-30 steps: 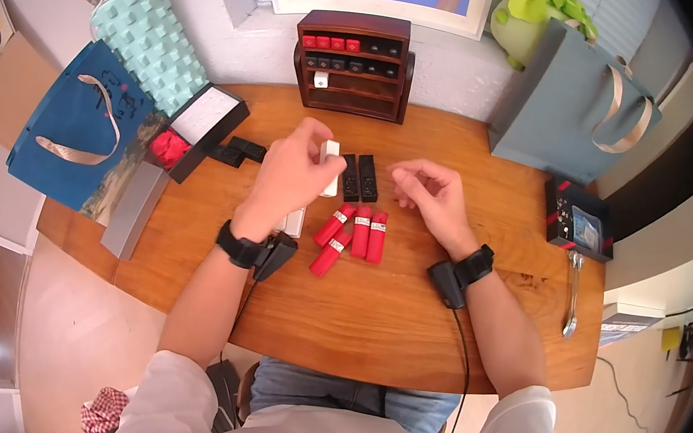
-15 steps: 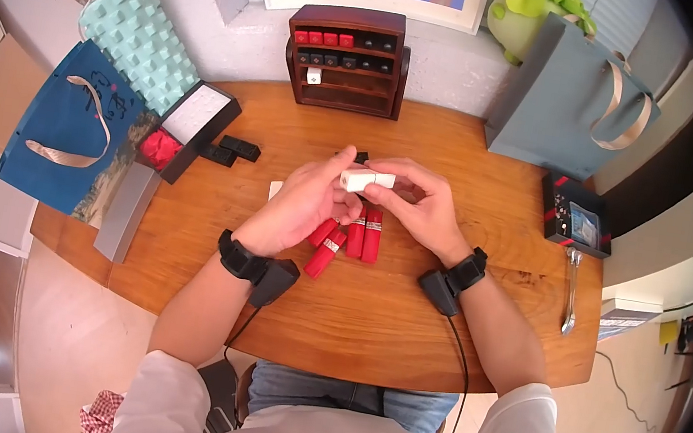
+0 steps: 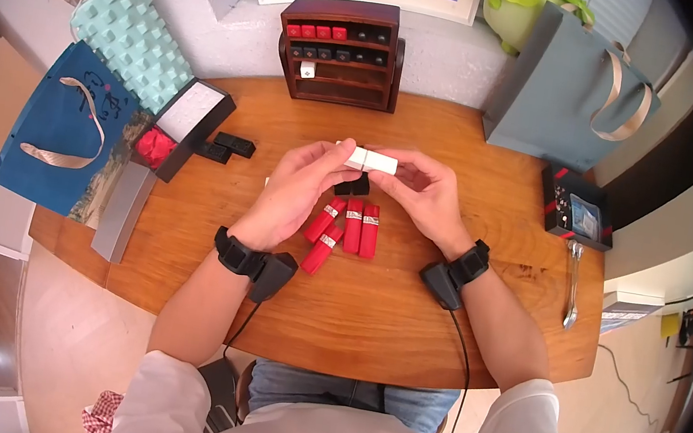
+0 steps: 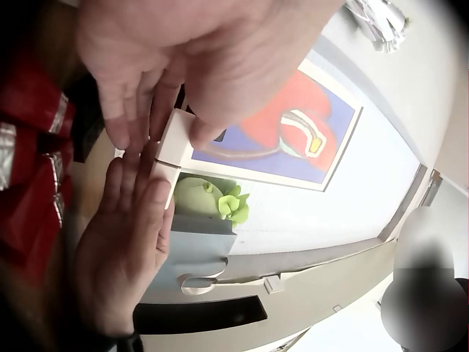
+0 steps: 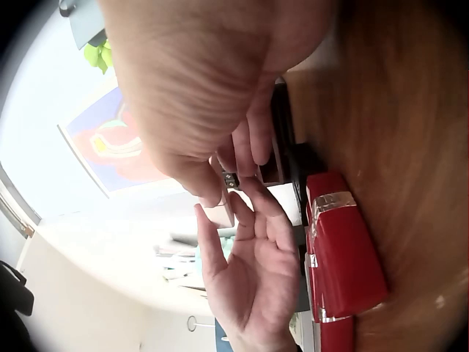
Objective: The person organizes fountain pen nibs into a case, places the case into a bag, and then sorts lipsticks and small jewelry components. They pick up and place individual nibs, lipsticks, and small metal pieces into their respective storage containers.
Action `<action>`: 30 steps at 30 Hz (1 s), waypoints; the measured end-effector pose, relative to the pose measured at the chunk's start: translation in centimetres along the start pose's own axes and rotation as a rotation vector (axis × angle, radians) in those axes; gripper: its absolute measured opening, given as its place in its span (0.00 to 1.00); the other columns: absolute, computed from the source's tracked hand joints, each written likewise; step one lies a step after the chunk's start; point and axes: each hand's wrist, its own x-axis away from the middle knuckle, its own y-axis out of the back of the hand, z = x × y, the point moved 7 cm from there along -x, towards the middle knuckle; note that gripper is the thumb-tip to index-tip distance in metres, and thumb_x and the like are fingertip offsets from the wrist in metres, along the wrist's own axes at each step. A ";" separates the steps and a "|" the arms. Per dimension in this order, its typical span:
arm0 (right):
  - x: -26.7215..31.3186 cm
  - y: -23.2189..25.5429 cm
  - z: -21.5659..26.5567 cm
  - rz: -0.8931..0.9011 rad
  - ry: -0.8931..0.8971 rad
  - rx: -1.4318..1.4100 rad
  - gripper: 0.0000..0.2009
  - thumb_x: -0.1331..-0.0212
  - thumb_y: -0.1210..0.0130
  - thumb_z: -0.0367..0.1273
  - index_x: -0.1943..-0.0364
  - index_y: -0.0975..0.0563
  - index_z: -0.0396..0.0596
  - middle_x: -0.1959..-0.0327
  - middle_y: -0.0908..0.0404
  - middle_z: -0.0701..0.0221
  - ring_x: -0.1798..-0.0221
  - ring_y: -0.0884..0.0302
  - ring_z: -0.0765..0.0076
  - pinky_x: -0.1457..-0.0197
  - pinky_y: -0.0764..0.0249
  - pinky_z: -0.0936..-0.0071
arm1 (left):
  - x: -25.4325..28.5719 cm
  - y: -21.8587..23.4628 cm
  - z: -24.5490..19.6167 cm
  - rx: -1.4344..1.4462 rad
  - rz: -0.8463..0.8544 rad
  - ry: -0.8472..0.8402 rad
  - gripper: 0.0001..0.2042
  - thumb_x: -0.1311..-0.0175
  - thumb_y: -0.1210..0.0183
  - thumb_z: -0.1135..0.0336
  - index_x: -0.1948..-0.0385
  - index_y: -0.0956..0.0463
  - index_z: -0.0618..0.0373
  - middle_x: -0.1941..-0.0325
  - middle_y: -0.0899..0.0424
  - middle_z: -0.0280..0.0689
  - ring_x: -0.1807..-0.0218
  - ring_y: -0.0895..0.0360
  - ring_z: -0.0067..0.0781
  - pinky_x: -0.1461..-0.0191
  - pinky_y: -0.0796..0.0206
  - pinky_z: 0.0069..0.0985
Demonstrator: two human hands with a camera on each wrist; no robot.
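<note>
Both hands hold a white lipstick tube level above the table, one at each end. My left hand pinches its left end between thumb and fingers, and my right hand pinches the right end. A thin dark seam runs across the tube in the left wrist view. Just below the hands lie several red lipsticks with silver bands. Behind the fingers, black lipsticks are partly hidden.
A dark wooden rack at the back holds red, black and white lipsticks. Two black tubes lie by an opened box at left. A blue bag, a grey bag, a small black box and metal spoons flank the table.
The left hand brought the white lipstick toward the middle, and the right hand came in to grip its other end. Since then both hands have shifted slightly upward in view, the tube now level.
</note>
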 end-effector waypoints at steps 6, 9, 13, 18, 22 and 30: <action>0.1 0.6 0.6 0.017 -0.053 -0.005 0.17 0.26 0.31 0.24 0.36 0.16 0.38 0.39 0.09 0.64 0.38 0.12 0.73 0.30 0.16 0.70 | 0.0 0.5 -1.6 0.145 0.032 0.000 0.17 0.14 0.38 0.57 0.46 0.17 0.66 0.41 0.10 0.46 0.35 0.14 0.36 0.22 0.24 0.38; 0.1 0.6 0.6 0.003 -0.061 -0.004 0.17 0.26 0.30 0.25 0.37 0.15 0.38 0.39 0.08 0.64 0.38 0.12 0.74 0.30 0.16 0.70 | 0.0 0.5 -1.3 0.142 0.052 0.007 0.17 0.13 0.40 0.57 0.45 0.17 0.67 0.39 0.10 0.48 0.34 0.14 0.37 0.21 0.24 0.39; 0.1 0.7 0.4 0.000 -0.056 0.010 0.16 0.26 0.29 0.25 0.38 0.15 0.38 0.40 0.08 0.65 0.39 0.12 0.74 0.31 0.16 0.70 | 0.0 0.4 -1.3 0.140 0.061 0.014 0.18 0.13 0.40 0.57 0.44 0.17 0.67 0.37 0.11 0.49 0.33 0.14 0.37 0.21 0.25 0.39; 0.1 0.9 0.2 -0.001 -0.041 0.037 0.16 0.27 0.29 0.25 0.38 0.14 0.38 0.40 0.08 0.65 0.40 0.11 0.74 0.32 0.15 0.70 | -0.3 0.5 -0.1 0.019 0.085 -0.028 0.17 0.13 0.40 0.59 0.41 0.16 0.66 0.34 0.12 0.46 0.31 0.16 0.34 0.19 0.27 0.37; 0.2 1.0 0.4 -0.011 -0.041 0.047 0.16 0.27 0.29 0.25 0.39 0.14 0.38 0.41 0.08 0.66 0.40 0.11 0.74 0.33 0.15 0.71 | 0.3 -0.5 -0.6 0.004 0.127 -0.026 0.15 0.13 0.40 0.63 0.38 0.16 0.64 0.33 0.12 0.43 0.29 0.18 0.32 0.18 0.29 0.34; 0.2 0.4 2.1 0.001 0.109 0.311 0.16 0.30 0.27 0.25 0.40 0.12 0.41 0.43 0.07 0.65 0.44 0.09 0.70 0.37 0.14 0.71 | 0.3 -0.3 0.7 0.055 0.047 0.087 0.16 0.14 0.38 0.61 0.37 0.16 0.64 0.35 0.12 0.42 0.31 0.17 0.33 0.20 0.28 0.34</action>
